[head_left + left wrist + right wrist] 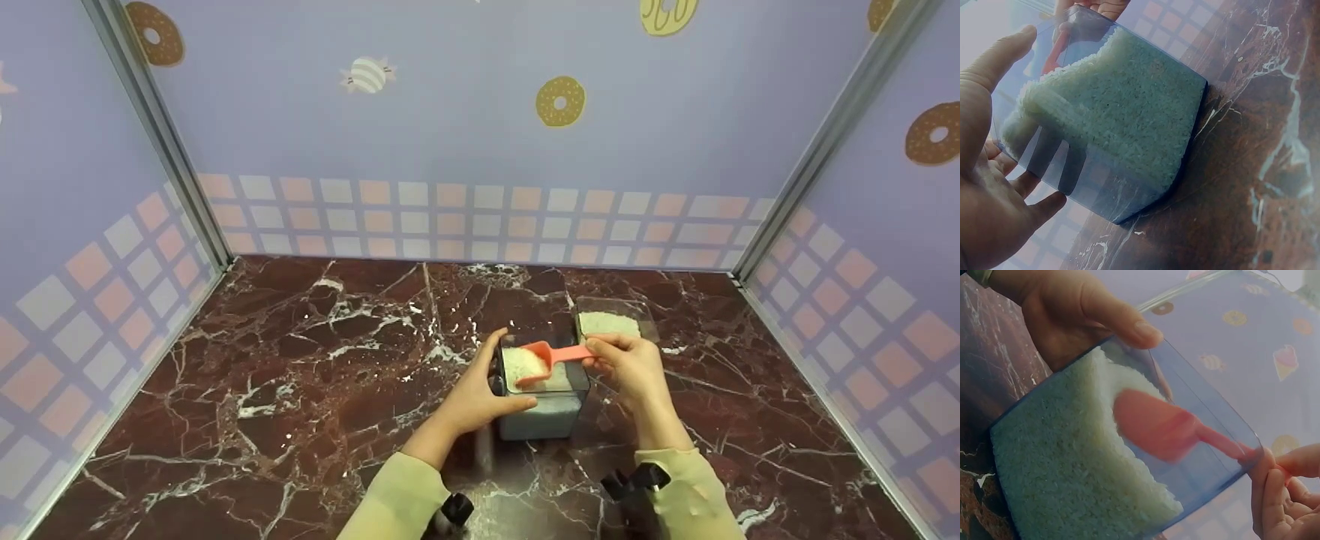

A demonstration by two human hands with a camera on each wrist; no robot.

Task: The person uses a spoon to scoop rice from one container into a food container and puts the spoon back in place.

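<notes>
A clear bluish container (541,421) of white rice (1123,107) stands on the tabletop before me. My left hand (471,399) grips its left side, thumb over the near wall and fingers spread along the far side. Between thumb and fingers of my right hand (631,369) is the handle of a red-orange scoop (1154,424). The scoop's bowl lies inside the container, down at the rice, and rice shows in it in the head view. In the right wrist view, the rice dips around the scoop's bowl.
Behind my right hand sits a second clear container (646,319) with rice in it, partly hidden. The dark red marble tabletop (315,420) has white veins and small white specks. Patterned lilac panels (450,142) with metal posts enclose it at the back and sides.
</notes>
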